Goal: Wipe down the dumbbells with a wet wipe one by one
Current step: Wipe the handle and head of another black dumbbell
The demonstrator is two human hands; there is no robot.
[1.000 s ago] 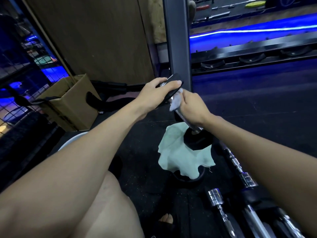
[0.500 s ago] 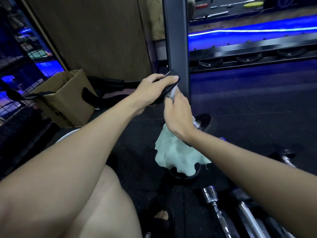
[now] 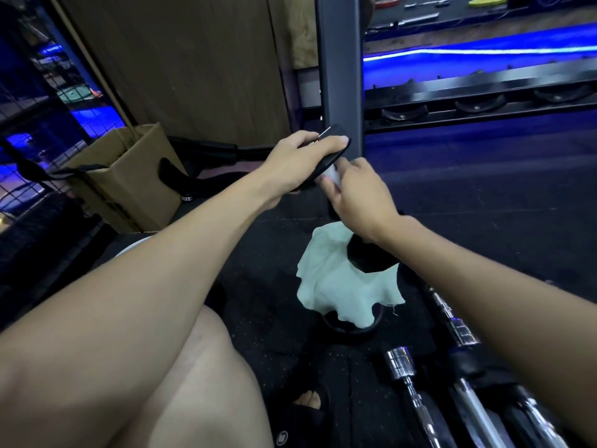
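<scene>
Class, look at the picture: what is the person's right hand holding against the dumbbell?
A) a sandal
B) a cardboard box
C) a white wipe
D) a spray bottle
C: the right hand pinches a small white wipe against the dumbbell, just below the upper head that the left hand grips; the pale green cloth hangs lower down.

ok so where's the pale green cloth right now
In the head view the pale green cloth is low and centre-right on the dark floor, draped just under the right hand and below the dumbbell's lower black head.
</scene>
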